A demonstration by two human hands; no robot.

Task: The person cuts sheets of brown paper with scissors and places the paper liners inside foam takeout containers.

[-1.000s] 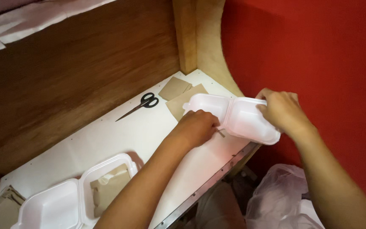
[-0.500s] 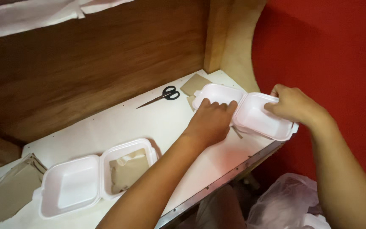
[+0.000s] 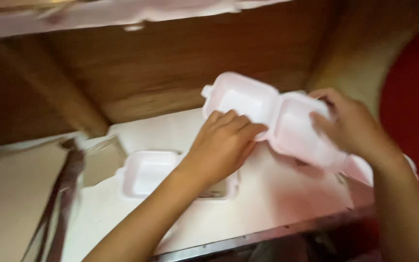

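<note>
1. White foam clamshell container (image 3: 263, 114) — open, its two halves spread side by side and lifted off the table, tilted, in the upper middle of the view in front of a brown wooden back panel (image 3: 161, 63).
2. The left hand (image 3: 221, 145) lies on the container's left half near the hinge, fingers curled over the lower edge; its grip is closed on that half.
3. The right hand (image 3: 352, 127) takes the right half from the far side, fingers wrapped over the rim and reaching into the tray; its grip is likewise closed on the container.
4. A second white foam container (image 3: 153, 172) sits open on the table just below and left of the raised one, partly hidden behind the left forearm. What it holds cannot be made out.
5. The table (image 3: 277, 204) has a white top with a metal strip along its near edge.
6. At the left edge of the table stands something clear and blurred, perhaps a plastic bag (image 3: 73, 179) — too smeared to tell.
7. A red wall (image 3: 413, 97) shows at the far right, behind the right wrist.
8. The whole picture is blurred, so fine detail is lost.
</note>
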